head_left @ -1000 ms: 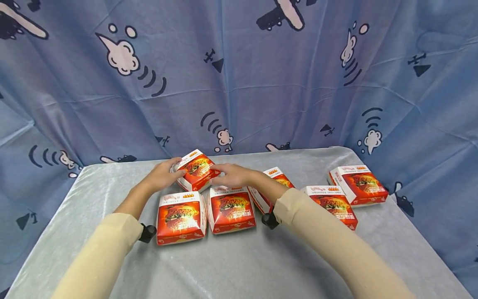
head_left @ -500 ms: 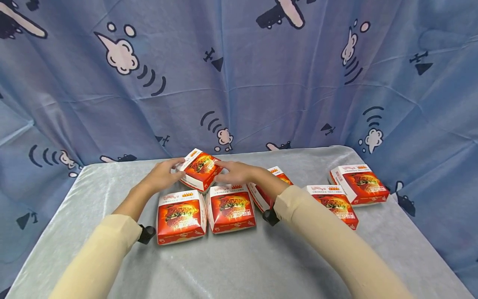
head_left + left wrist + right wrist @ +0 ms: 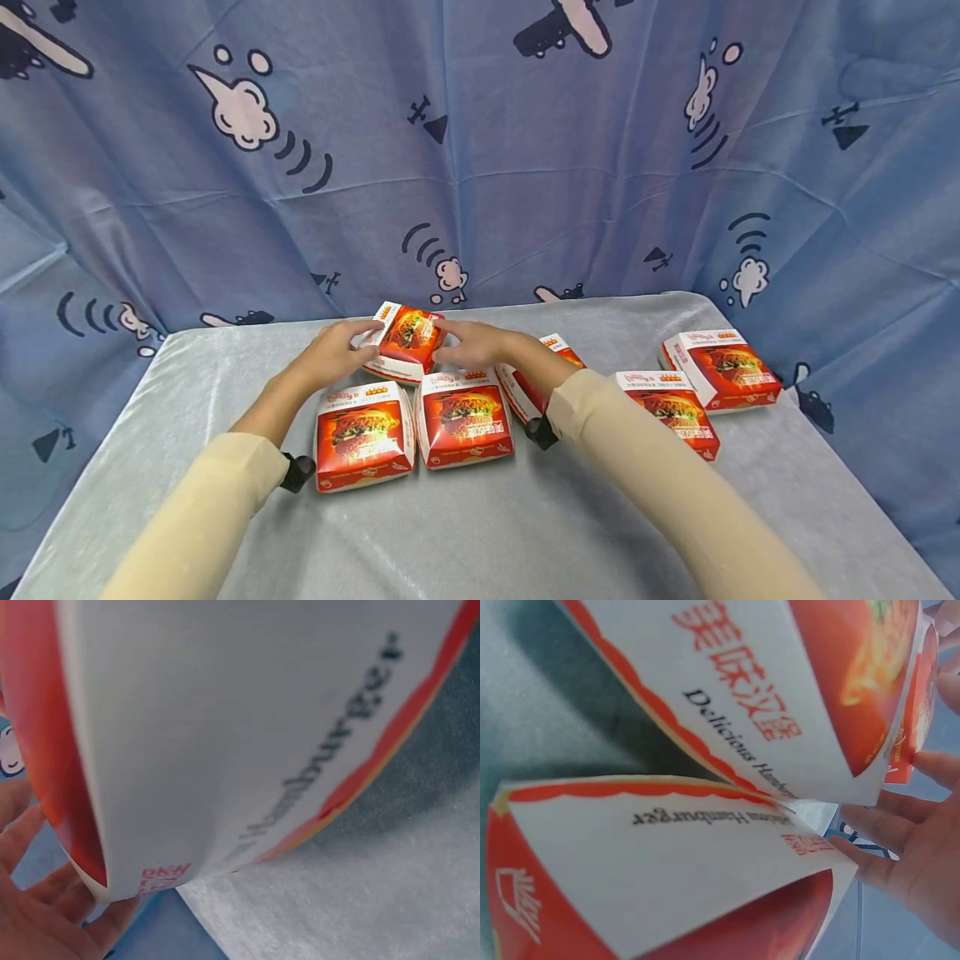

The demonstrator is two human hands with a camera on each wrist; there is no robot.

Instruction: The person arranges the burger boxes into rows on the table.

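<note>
A red-and-white burger box (image 3: 414,332), set at an angle, is at the back of the table between both hands. My left hand (image 3: 327,354) lies along its left side, thumb and fingers spread at the corner. On the opposite side, the spread fingers of my right hand (image 3: 474,343) are right at the box's edge. In the right wrist view the right hand (image 3: 926,851) shows its fingers extended. Just in front of the angled box, two more burger boxes stand side by side, a left one (image 3: 363,435) and a middle one (image 3: 465,417).
Partly behind the right forearm is a tilted burger box (image 3: 558,354). Farther right are a box (image 3: 667,408) close to the sleeve and another (image 3: 731,367) near the table's right edge. A grey cloth covers the table (image 3: 360,550); a blue patterned curtain (image 3: 517,233) hangs behind.
The box between the hands has turned and settled slightly lower toward the front boxes. The left hand has shifted a little to the right; the right hand's fingers have spread from the box.
</note>
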